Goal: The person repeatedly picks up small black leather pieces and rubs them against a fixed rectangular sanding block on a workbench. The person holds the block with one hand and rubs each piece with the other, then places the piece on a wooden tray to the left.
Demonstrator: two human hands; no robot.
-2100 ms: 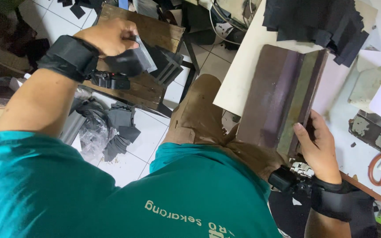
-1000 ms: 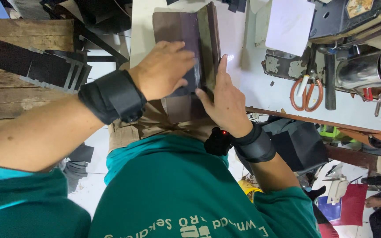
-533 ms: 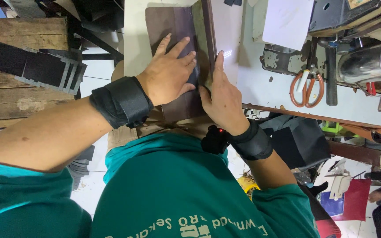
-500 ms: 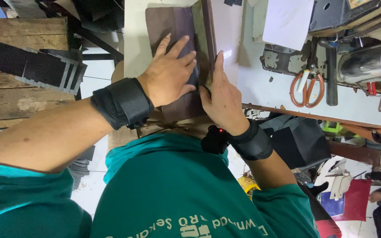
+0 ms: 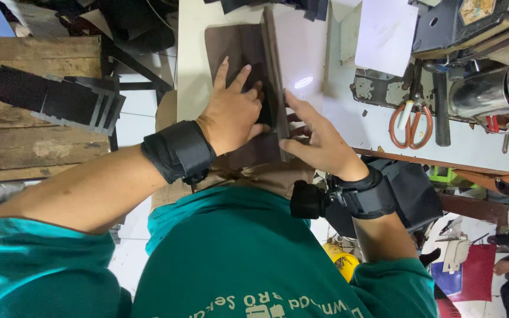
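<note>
Only the head view here, looking straight down. The left hand (image 5: 231,115) lies flat on a dark brown sheet (image 5: 237,53) spread on the pale surface (image 5: 192,59), fingers spread apart and pressing down, not gripping anything. The right hand (image 5: 319,141) is just beside it, with its fingers pinched together on the raised brown edge strip (image 5: 272,70) that runs up the right side of the sheet; the thumb sits on the left face of the strip and the index finger stretches along the other side. So the sheet sits right in front of the person, near the surface's front edge, under both hands.

Both wrists have black straps on. Off to the left, a fanned stack of black cut pieces (image 5: 60,100) sits on a wooden bench (image 5: 36,147). To the right there's a pair of orange-handled scissors (image 5: 407,121), and a white sheet of paper (image 5: 387,35) further up.
</note>
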